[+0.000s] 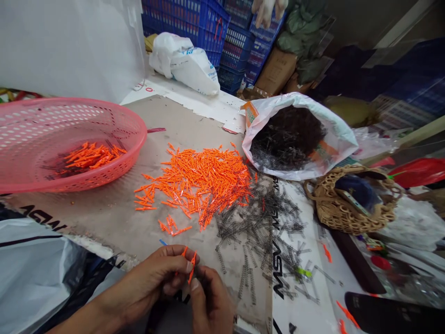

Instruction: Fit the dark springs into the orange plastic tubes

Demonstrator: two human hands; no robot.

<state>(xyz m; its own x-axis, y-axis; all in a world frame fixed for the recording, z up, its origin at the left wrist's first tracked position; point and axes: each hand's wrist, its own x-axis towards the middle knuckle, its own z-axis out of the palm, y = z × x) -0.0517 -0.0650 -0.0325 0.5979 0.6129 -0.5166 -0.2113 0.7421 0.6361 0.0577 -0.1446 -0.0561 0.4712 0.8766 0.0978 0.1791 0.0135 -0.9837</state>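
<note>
On the near side of the orange pile, left hand pinches a slim orange plastic piece; right hand at its lower end, grip unclear. Apparent step: two-handed fingertip handling. Next move probably needs a steady left pinch.

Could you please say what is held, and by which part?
The left hand pinches small orange pieces, the right hand at one's lower end; exact grip unclear.

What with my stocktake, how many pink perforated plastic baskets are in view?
1: the pink perforated plastic basket, at left, holding slim orange plastic pieces; any nested beneath would be hidden.
</note>
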